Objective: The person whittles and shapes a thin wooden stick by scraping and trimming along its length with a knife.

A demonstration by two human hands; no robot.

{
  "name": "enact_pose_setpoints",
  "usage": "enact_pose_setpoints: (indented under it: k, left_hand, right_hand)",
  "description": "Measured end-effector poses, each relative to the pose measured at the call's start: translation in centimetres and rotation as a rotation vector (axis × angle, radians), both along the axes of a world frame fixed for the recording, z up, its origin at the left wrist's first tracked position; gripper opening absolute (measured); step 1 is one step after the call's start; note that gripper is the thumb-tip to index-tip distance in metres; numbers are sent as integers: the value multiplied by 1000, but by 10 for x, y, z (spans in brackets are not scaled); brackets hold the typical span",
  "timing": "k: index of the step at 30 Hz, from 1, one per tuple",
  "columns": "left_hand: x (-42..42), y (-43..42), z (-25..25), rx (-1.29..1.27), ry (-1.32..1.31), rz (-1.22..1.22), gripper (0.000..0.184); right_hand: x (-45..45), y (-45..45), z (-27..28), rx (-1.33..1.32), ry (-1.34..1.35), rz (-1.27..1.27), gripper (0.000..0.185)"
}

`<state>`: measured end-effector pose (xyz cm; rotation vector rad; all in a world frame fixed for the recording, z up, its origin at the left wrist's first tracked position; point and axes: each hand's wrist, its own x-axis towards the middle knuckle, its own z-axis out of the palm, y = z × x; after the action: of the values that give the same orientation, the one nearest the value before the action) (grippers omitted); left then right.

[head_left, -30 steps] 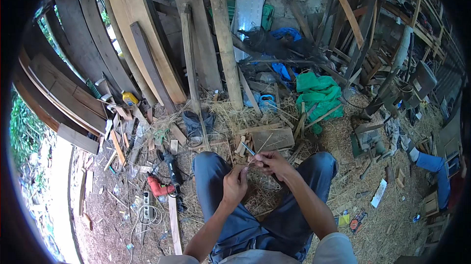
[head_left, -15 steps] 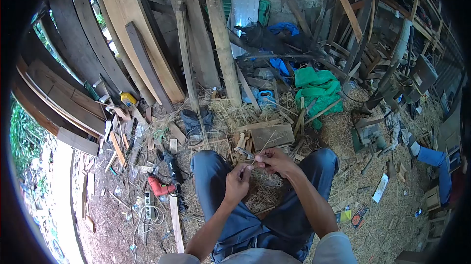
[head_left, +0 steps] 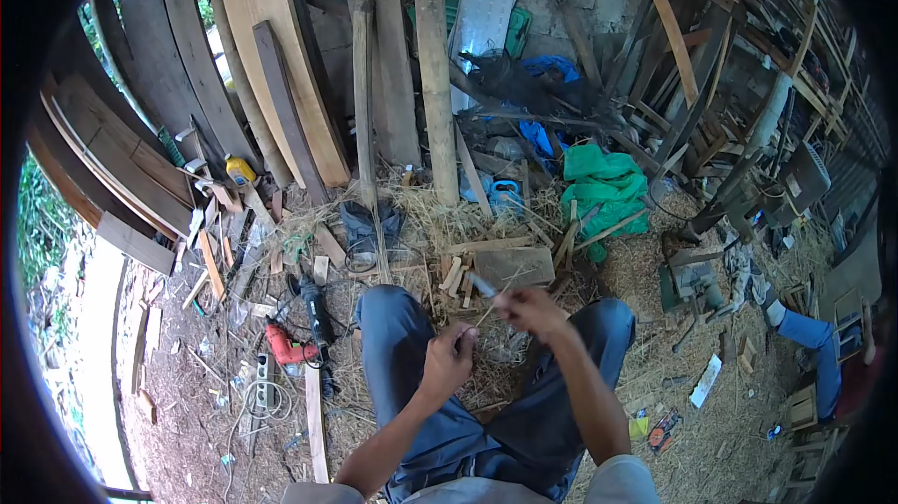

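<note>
My left hand [head_left: 447, 362] is closed on the lower end of a thin wooden stick [head_left: 485, 315], above the gap between my knees. The stick slants up and to the right. My right hand [head_left: 531, 312], somewhat blurred, is wrapped round a knife [head_left: 483, 286] whose pale blade sticks out to the upper left. Its handle is hidden in my fingers. The blade appears apart from my left hand, though I cannot tell whether it touches the stick. Beyond my hands, a wooden board [head_left: 514, 266] lies on the floor beside several small wood offcuts [head_left: 455, 275].
A red power drill [head_left: 288, 345], a black power tool [head_left: 316, 317] and a power strip [head_left: 265, 382] lie at my left. Planks [head_left: 271, 83] lean behind. Green cloth [head_left: 603, 188] lies ahead. At right are a tape measure [head_left: 663, 433] and a person's blue-trousered leg [head_left: 814, 336].
My right hand has drawn apart from my left, and the knife blade now shows more clearly. My left hand stays about where it was. The whole view has shifted slightly.
</note>
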<state>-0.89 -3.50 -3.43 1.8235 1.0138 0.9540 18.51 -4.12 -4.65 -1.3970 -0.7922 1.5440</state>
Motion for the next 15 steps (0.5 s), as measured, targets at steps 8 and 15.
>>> enact_pose_setpoints:
  k: [8, 15]
  left_hand:
    - [-16, 7, 11, -11, -24, 44, 7]
    - [-7, 19, 0, -23, -10, 79, 9]
  right_hand:
    - [67, 11, -7, 109, -51, -315, 22]
    - [23, 0, 8, 205, 316, -294, 30]
